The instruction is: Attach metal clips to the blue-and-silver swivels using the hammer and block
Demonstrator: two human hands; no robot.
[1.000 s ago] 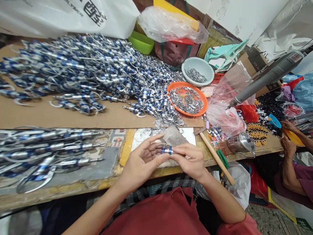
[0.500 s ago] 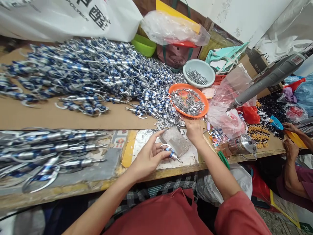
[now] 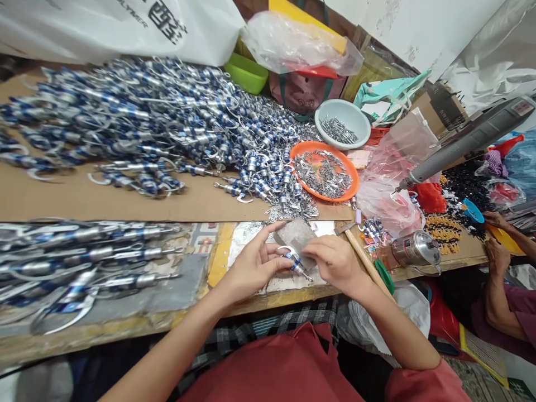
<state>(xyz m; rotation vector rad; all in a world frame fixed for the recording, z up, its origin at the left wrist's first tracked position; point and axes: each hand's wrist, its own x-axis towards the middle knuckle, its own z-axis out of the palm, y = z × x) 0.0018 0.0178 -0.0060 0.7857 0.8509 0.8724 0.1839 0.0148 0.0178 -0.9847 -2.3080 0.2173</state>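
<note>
Glossy metal, silver and blue, on the part (image 3: pixel 295 263); the block (image 3: pixel 296 230) is dull grey and rough. Smooth bare wood for the hammer handle (image 3: pixel 363 255), worn, chipped wood along the bench edge (image 3: pixel 125 329), matt cardboard (image 3: pixel 54 198). The plate (image 3: pixel 355 177) and bowl (image 3: pixel 365 129) look smooth plastic, the pot (image 3: pixel 408 249) shiny metal, the shirt (image 3: pixel 268 368) matt cloth

Partly hidden by the left grip (image 3: pixel 253 265): blue-and-silver trinket (image 3: pixel 296 261). Concealed from view: contents, if any, of the right grip (image 3: pixel 337 261). Behind the right forearm (image 3: pixel 396 321): end of the hammer handle (image 3: pixel 363 252). Blurred at lower left: larger-looking trinkets (image 3: pixel 71 259). Cut off at right: power screwdriver (image 3: pixel 469 139), co-worker's sleeve (image 3: pixel 508 312).
</note>
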